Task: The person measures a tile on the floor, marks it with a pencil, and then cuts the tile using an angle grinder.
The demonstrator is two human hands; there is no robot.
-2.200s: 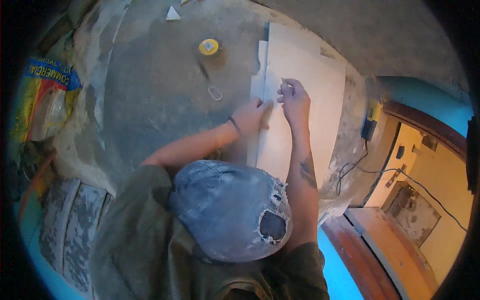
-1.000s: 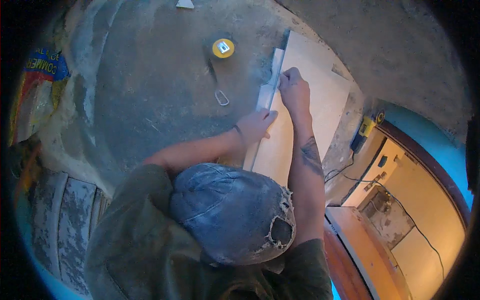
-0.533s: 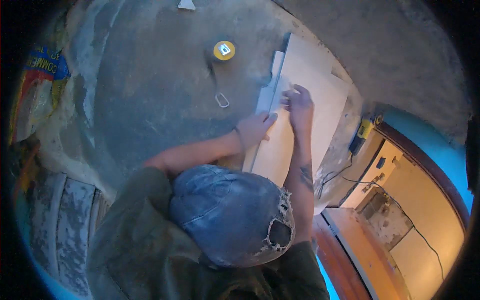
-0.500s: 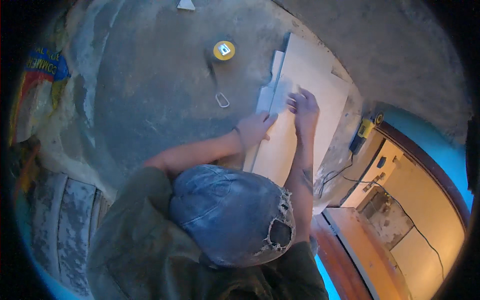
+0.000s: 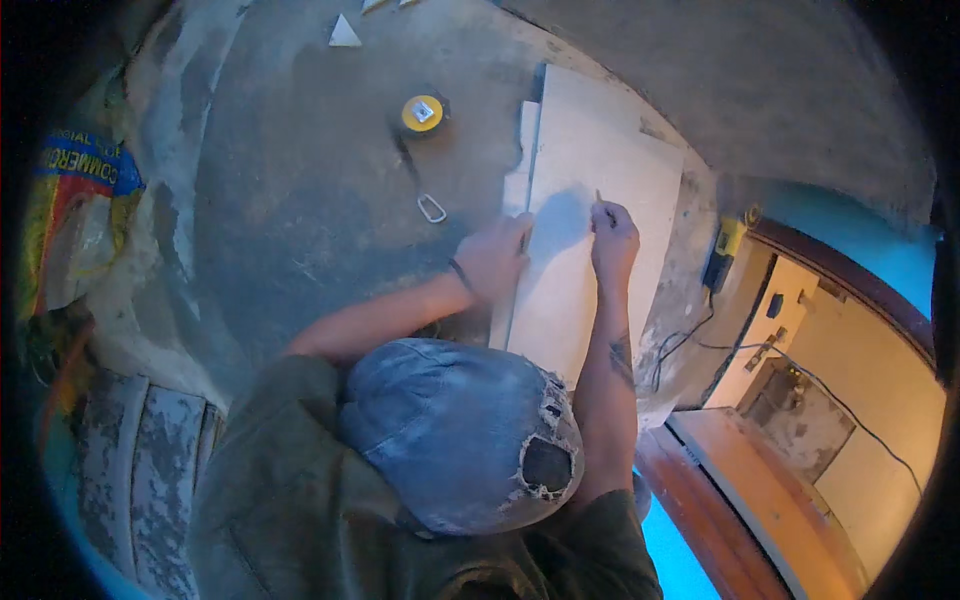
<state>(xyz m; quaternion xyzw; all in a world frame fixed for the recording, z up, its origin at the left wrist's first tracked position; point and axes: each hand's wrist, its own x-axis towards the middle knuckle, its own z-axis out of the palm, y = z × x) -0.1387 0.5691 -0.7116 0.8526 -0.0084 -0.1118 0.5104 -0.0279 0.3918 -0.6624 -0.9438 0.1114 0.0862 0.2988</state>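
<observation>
pale tile (image 5: 590, 240): r hand (image 5: 613, 240) pinching pencil (image 5: 603, 205), slid back down since earlier; l hand (image 5: 495, 258) fingers flat, pinning straightedge strip (image 5: 520, 170).

Left hand (image 5: 495, 255) presses the white tile (image 5: 600, 230) edge; right hand (image 5: 613, 240) holds a pencil (image 5: 601, 203) on it

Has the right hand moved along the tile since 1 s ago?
Yes. The right hand, with a pencil in its fingers, has slid back down the tile toward the person, away from the tape measure end. The left hand stays on the strip.
</observation>
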